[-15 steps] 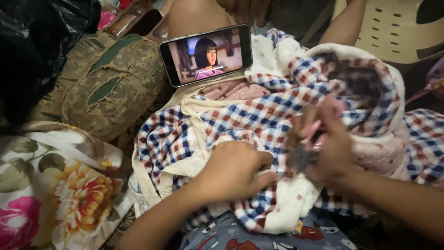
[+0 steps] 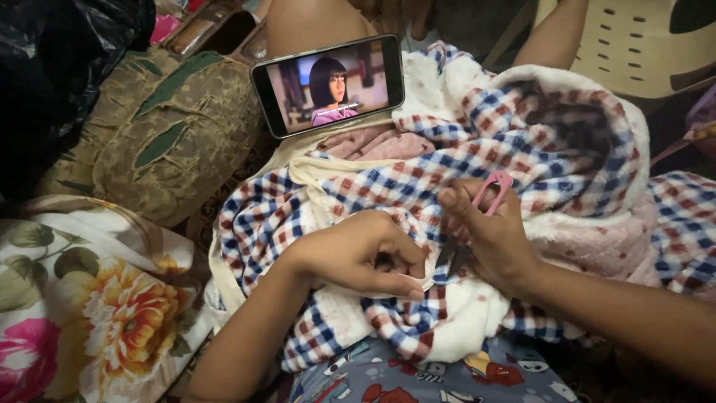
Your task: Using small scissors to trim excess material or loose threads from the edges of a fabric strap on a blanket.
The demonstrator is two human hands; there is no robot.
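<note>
A checked red, blue and white garment (image 2: 477, 142) with a fleecy white lining lies bunched across my lap. My left hand (image 2: 358, 254) pinches a fold of its fabric near the white edge. My right hand (image 2: 492, 239) grips small scissors with pink handles (image 2: 488, 195), their dark blades (image 2: 451, 257) pointing down at the fabric right beside my left fingertips. The two hands nearly touch over the cloth.
A phone (image 2: 328, 86) playing a video leans against a knee behind the garment. An olive leaf-patterned cushion (image 2: 164, 134) and floral fabric (image 2: 89, 298) lie to the left, a black plastic bag (image 2: 52, 67) at the upper left, a cream plastic chair (image 2: 634, 45) at the upper right.
Both hands stay on the garment. The pink scissor handles now show more plainly above my right thumb, and my left fingers have curled tighter onto the fold.
</note>
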